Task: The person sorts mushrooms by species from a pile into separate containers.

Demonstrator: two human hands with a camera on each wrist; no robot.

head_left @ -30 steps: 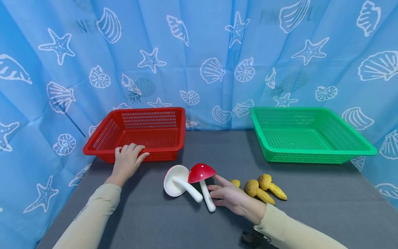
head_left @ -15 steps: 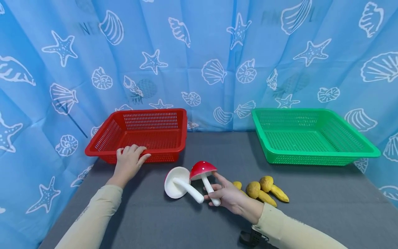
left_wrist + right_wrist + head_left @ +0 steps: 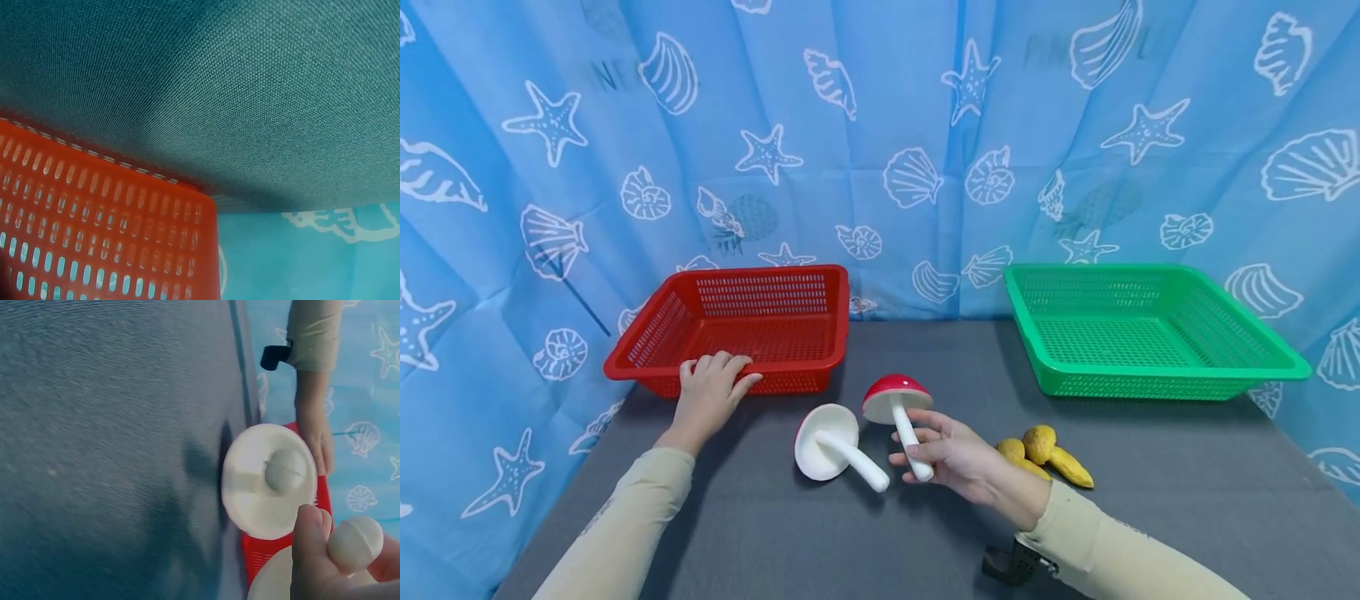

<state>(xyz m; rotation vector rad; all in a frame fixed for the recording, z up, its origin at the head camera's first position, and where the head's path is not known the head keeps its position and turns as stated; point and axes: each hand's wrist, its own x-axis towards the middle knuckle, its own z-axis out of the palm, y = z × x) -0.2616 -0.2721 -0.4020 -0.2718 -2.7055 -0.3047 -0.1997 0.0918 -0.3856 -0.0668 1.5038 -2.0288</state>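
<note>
My left hand [image 3: 707,396] grips the near rim of the red basket [image 3: 790,371], its fingers hooked over the edge. In my right hand [image 3: 955,458] is a red-capped toy mushroom [image 3: 897,390], pinched by its white stem with the cap up and tilted. A second red-capped toy mushroom [image 3: 826,442] lies on its side just left of it, showing its white underside. In the right wrist view the stem's rounded end [image 3: 355,545] shows between thumb and fingers. The left wrist view shows the basket wall [image 3: 106,219] but not the left fingers clearly.
A green basket [image 3: 1150,379] stands at the back right. Yellow-brown toy mushrooms [image 3: 1070,467] lie on the grey tabletop [image 3: 820,542], partly behind the right hand. A blue curtain [image 3: 880,108] with white shells hangs behind the table.
The right hand has closed its fingers round the mushroom's stem and moved it slightly up and right, away from the second mushroom. The left hand stays on the red basket.
</note>
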